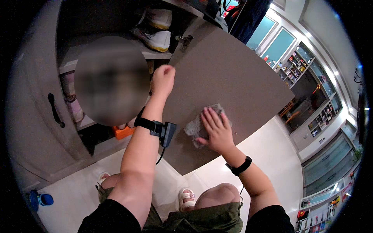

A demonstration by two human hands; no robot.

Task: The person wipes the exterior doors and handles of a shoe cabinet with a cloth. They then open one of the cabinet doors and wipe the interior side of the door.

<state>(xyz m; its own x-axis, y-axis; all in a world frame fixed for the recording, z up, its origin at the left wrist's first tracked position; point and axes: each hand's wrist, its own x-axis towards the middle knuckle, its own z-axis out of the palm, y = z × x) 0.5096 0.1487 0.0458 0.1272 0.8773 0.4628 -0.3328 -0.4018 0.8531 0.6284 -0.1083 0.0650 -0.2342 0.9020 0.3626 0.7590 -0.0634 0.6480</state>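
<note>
The inner face of an open cabinet door (233,78) spreads before me. Flat against it, my right hand (217,129) presses a grey fluffy cloth (193,128), fingers spread over the cloth's upper part. My left hand (163,80) is curled at the door's hinge side, in front of the shelves; whether it grips the door's edge cannot be told. White shoes with yellow soles (158,40) stand on the upper shelf (158,54), above my left hand. A blurred round patch hides much of the shelves to the left of that hand.
A closed cabinet door with a black handle (56,110) is at the left. An orange object (123,133) lies low in the cabinet. Blue footwear (45,199) rests on the tiled floor at lower left. A metal hinge (185,40) joins the open door near its top.
</note>
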